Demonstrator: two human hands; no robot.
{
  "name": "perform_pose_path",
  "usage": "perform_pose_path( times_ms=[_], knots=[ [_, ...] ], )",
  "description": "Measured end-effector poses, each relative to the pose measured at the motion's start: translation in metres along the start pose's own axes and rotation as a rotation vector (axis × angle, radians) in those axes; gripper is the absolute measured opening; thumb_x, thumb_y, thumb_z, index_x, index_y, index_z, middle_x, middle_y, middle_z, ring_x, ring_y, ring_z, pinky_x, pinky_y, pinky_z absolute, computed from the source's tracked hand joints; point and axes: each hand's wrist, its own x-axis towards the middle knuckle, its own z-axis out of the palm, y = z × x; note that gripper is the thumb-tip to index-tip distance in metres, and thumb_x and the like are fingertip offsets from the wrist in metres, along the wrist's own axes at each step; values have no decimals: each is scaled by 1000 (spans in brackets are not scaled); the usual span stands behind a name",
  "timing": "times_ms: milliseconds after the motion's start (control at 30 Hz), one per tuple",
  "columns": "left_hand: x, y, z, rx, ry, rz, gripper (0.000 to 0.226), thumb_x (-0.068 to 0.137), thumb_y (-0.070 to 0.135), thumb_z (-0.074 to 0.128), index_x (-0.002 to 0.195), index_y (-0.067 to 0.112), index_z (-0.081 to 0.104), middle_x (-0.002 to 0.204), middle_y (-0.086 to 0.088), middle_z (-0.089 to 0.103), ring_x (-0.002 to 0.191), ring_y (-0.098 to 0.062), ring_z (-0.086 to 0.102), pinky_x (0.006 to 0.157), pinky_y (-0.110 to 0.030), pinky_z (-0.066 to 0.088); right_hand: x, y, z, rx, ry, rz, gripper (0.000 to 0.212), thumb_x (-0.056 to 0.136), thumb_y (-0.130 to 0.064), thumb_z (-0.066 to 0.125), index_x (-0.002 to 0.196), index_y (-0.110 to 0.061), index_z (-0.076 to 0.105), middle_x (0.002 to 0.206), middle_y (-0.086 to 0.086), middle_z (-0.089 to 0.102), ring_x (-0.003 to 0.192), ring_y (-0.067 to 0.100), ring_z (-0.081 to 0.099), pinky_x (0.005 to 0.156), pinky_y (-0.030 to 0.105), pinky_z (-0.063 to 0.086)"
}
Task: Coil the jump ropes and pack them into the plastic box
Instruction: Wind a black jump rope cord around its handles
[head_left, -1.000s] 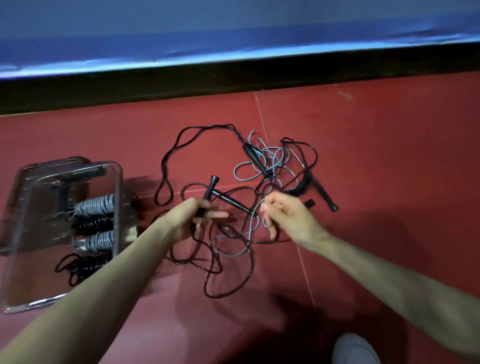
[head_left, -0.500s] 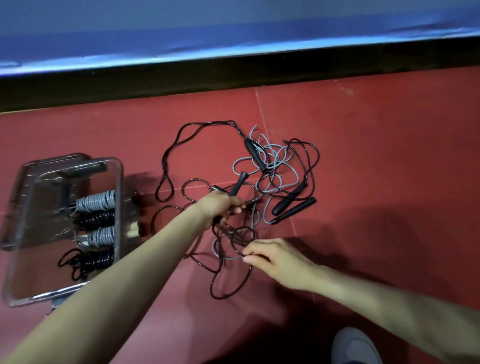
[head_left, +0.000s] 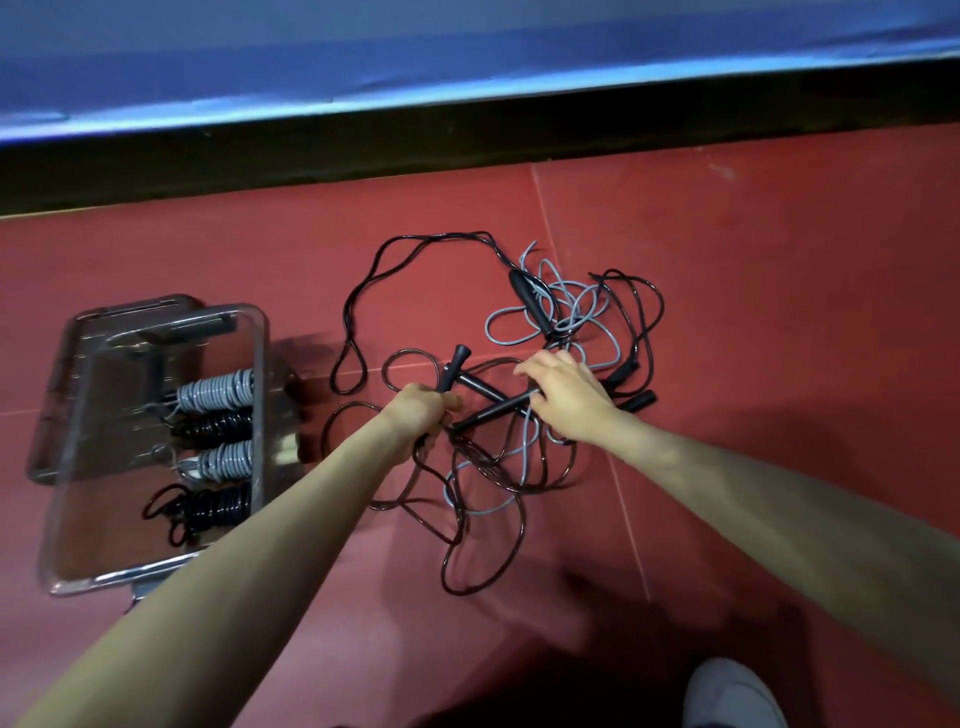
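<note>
The loose jump ropes lie tangled on the red floor at the centre of the frame, thin dark cords knotted through a grey cord, with several black handles scattered among them. The left hand has its fingers clenched round one black handle, whose far end sticks up and away from the fist. The right hand lies over the middle of the pile with its fingers bent down onto a second black handle; it seems to be pinching that handle or a cord beside it, but the palm hides the contact. The cords look light, limp and springy, so they are likely to drag their neighbours along and slip out of any loose loop; the rigid handles are the sound place to take hold, both ends of one rope together, before winding the cord round them. Pulling hard on a cord would probably tighten the tangle. At the left of the frame the clear plastic box already holds four coiled ropes, grey and black in turn, with room left toward its near end.
</note>
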Motion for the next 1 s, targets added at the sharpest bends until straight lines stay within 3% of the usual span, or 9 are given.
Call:
perform_pose_path(
  times_ms=[167,300,400,500,600,733,833,933,1000],
  knots=[
    [1,0,-1,-67,48,25,29,98,20,44,72,10,52,56,-3,42,28,-8,27,34,-13,20,14,-15,18,-502,-191,9,43,92,-12,53,134,-15,45,141,4,40,132,28,28,107,41,24],
    [-1,4,-3,-85,83,98,30,100,11,34,74,10,50,59,-3,44,31,-6,34,34,-16,25,10,-13,15,-514,-198,13,32,93,-15,54,126,-15,53,135,4,45,128,27,32,104,41,25],
    [-12,8,-8,-44,57,234,13,103,19,40,97,13,50,67,-3,46,45,-11,39,36,-16,32,3,-10,-10,-189,-140,77,20,99,-25,51,112,-17,63,118,7,58,118,27,46,98,39,32],
    [-25,24,-18,173,81,374,14,100,26,47,102,18,58,64,0,46,50,-14,40,46,-21,36,-8,-9,-47,419,-100,278,21,98,-20,55,79,-13,61,73,10,62,67,24,60,70,33,50],
    [-61,60,-34,399,133,511,17,100,24,48,92,16,60,64,5,49,53,-11,40,49,-23,32,-23,-17,-100,759,-47,370,32,101,-22,48,74,-11,59,57,2,46,42,12,46,48,24,35],
    [-140,122,-60,457,132,829,14,96,20,57,84,19,63,74,10,60,66,-4,49,64,-18,38,-51,-52,-194,940,21,289,30,103,-21,44,79,-9,59,60,2,56,45,10,55,51,22,38],
    [-187,162,-70,594,302,1091,13,92,16,63,98,7,70,99,1,58,96,-14,52,80,-11,35,-77,-86,-253,1038,5,148,23,101,-20,48,84,-10,59,74,7,67,60,15,66,62,28,49],
    [-220,194,-76,733,484,1243,13,90,18,65,101,12,71,134,-9,48,125,-27,43,100,-33,35,-103,-117,-297,1133,-76,11,20,102,-23,44,98,-11,60,82,11,71,66,19,69,64,30,53],
    [-238,208,-79,755,496,1272,13,92,19,63,101,13,70,132,-9,53,117,-28,53,96,-38,42,-117,-131,-316,1099,-66,-46,23,103,-22,42,97,-9,59,79,12,69,55,16,62,49,23,47]
  ],
)
